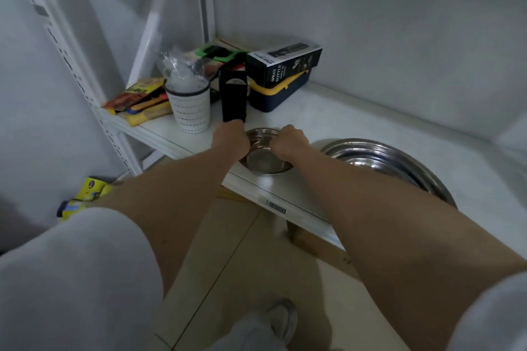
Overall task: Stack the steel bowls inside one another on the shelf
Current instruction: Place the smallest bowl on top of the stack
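Small steel bowl (263,151) sits at front edge of white shelf (356,122); round, shiny, nothing visible inside. Large steel bowl (385,162) just to its right, wide and shallow, with a second rim nested inside. Left hand (232,138) curled closed on small bowl's left rim. Right hand (289,141) curled closed on its right rim.
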Demonstrator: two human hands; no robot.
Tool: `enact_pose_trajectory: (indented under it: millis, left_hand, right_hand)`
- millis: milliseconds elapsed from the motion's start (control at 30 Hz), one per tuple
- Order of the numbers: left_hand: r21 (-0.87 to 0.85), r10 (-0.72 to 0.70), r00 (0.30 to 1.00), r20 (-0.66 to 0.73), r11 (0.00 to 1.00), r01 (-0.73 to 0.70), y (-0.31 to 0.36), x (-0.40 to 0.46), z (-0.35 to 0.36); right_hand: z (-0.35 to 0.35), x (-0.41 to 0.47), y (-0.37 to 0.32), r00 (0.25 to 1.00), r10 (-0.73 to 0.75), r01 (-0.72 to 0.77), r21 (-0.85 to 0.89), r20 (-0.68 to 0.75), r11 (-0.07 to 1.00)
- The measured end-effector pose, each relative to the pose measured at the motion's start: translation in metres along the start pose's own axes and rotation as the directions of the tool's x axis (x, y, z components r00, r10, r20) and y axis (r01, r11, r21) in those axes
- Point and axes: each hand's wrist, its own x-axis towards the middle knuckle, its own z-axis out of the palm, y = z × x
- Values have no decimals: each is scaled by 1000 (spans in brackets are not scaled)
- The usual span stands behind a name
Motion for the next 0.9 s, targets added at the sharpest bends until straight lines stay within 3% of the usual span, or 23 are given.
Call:
enact_pose_trajectory:
  millis: [267, 567, 767, 900]
  left_hand:
    - [-40, 29, 995, -97, 999, -33, 14, -1, -20]
    - [-94, 224, 953, -202, 965, -247, 88, -34, -57]
    - [-192, 323, 928, -187, 914, -357, 159, -72, -49]
    - [-224, 344, 933, -106, 906, -360, 191, -94, -29]
  right_hand:
    - [-23, -4, -3, 991, -58, 58, -3, -123, 998]
    - [-103, -47, 19, 953, -37, 41, 8, -301, 999]
    - [-161, -83, 69, 908, 57, -43, 43, -414, 998]
    - [-178, -102, 105, 894, 126, -120, 41, -429, 992]
